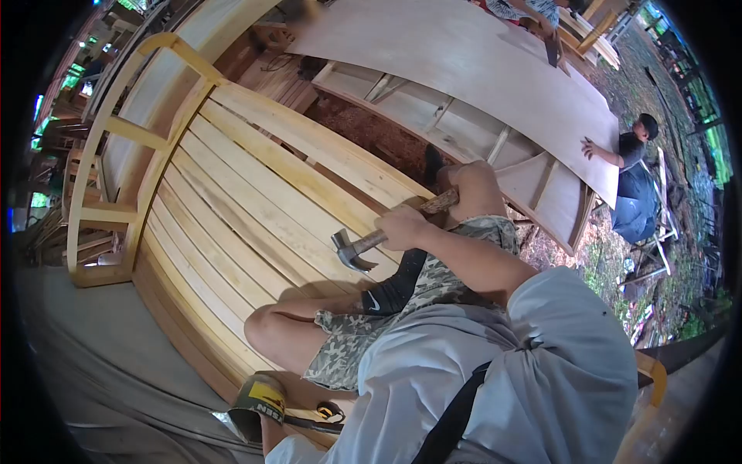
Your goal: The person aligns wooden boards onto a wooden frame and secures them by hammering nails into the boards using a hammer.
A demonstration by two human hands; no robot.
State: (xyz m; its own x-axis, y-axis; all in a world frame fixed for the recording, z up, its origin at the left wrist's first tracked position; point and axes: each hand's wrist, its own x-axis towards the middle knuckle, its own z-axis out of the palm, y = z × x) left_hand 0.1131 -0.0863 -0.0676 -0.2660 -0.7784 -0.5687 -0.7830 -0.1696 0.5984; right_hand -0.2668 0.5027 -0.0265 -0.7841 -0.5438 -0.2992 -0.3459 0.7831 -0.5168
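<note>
My right hand (pixel 402 228) is closed round the wooden handle of a claw hammer (pixel 348 251), whose metal head hangs over pale wooden slats (pixel 255 193). The far handle end lies near my raised knee. At the lower left, my left forearm (pixel 272 435) reaches a dark green container (pixel 263 398) with a yellow label. The fingers of my left hand are hidden at that container, so its grip does not show. A black and yellow tape measure (pixel 330 411) rests beside it, near my shorts. I sit with bent legs on the slats.
A curved wooden frame (pixel 81 185) rises at the left end. Beyond the slats, a large pale sheet (pixel 464 54) overlies a wooden framework (pixel 502 147). A person in a dark cap (pixel 648 126) touches its right edge; another person's arm (pixel 533 15) is at the top. Grey cloth (pixel 93 340) lies lower left.
</note>
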